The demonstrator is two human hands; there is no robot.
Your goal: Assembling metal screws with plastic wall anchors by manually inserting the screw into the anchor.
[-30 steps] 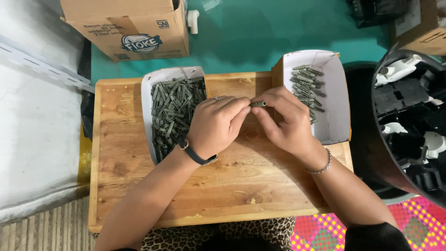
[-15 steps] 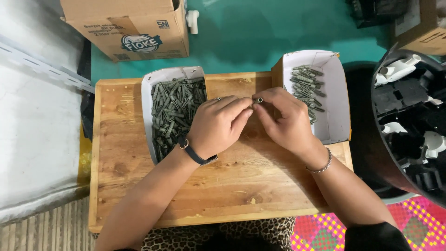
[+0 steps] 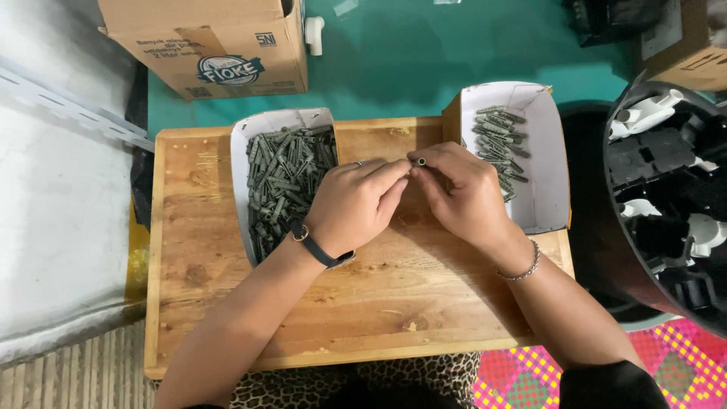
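My left hand (image 3: pixel 356 204) and my right hand (image 3: pixel 462 197) meet fingertip to fingertip over the middle of a wooden board (image 3: pixel 341 318). Between the fingertips both hands pinch a small grey-green plastic plug (image 3: pixel 419 162), its round open end showing. A white paper tray (image 3: pixel 244 151) left of my hands holds a dense heap of the same grey-green plugs (image 3: pixel 284 182). A second white tray (image 3: pixel 545 167) to the right holds a smaller bunch of plugs (image 3: pixel 500 144). My left wrist wears a dark strap, my right a thin bracelet.
A cardboard box (image 3: pixel 212 45) stands on the teal floor beyond the board. A dark round tub (image 3: pixel 666 197) with white and black plastic parts sits at the right. A pale sheet (image 3: pixel 60 204) lies to the left, and a bright patterned mat (image 3: pixel 681 356) shows at bottom right.
My hands stay together over the board; the fingers have shifted slightly around the small plug. Nothing else has moved.
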